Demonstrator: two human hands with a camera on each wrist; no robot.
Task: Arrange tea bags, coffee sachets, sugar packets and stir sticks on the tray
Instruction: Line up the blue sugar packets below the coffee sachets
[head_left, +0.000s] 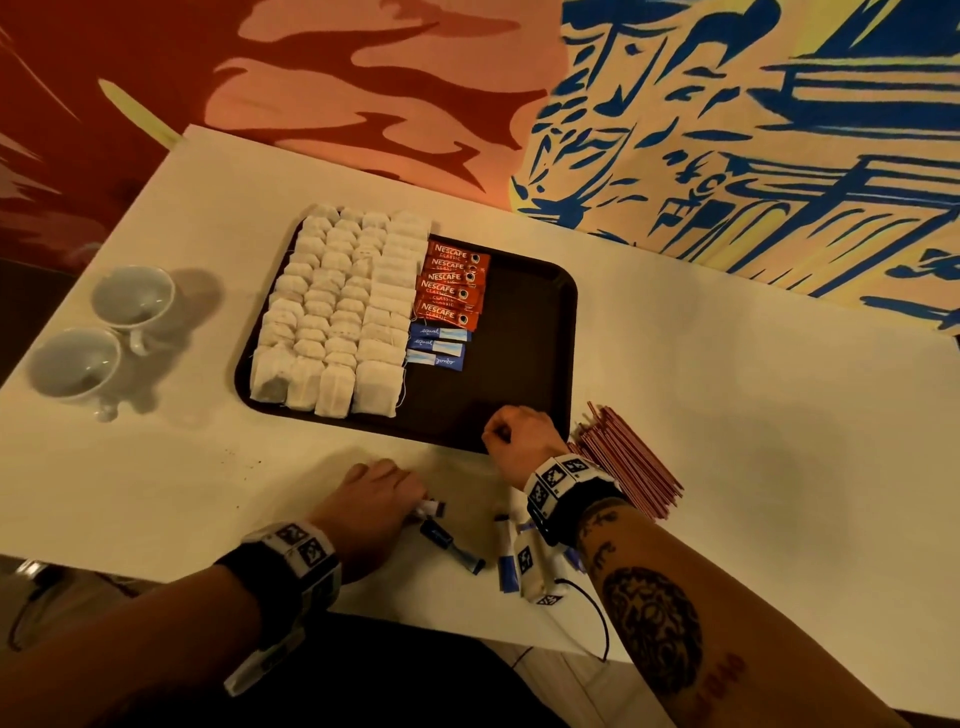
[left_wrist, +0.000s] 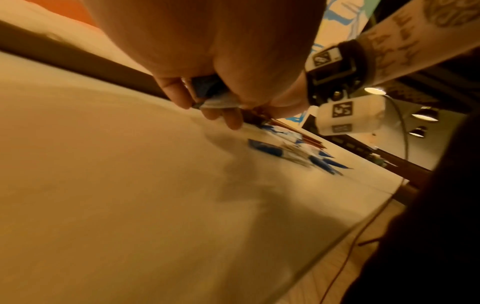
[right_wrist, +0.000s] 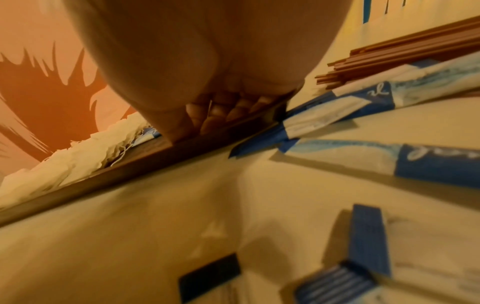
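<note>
A dark tray (head_left: 569, 312) holds rows of tea bags (head_left: 337, 312), red coffee sachets (head_left: 452, 283) and three blue sugar packets (head_left: 436, 345). My left hand (head_left: 410, 499) lies on the table in front of the tray and grips a blue sugar packet (left_wrist: 215, 96). More loose sugar packets (head_left: 457, 551) lie between my wrists. My right hand (head_left: 498, 434) sits over the tray's near rim (right_wrist: 130, 166) with its fingers (right_wrist: 221, 111) curled in, and I see nothing in it. A pile of red stir sticks (head_left: 628, 462) lies on the table to the right of that hand.
Two white cups (head_left: 132, 299) (head_left: 72, 364) stand on the table to the left of the tray. The tray's right half is bare. A thin cable (head_left: 597, 618) hangs from my right wrist over the table's near edge. A painted wall runs behind the table.
</note>
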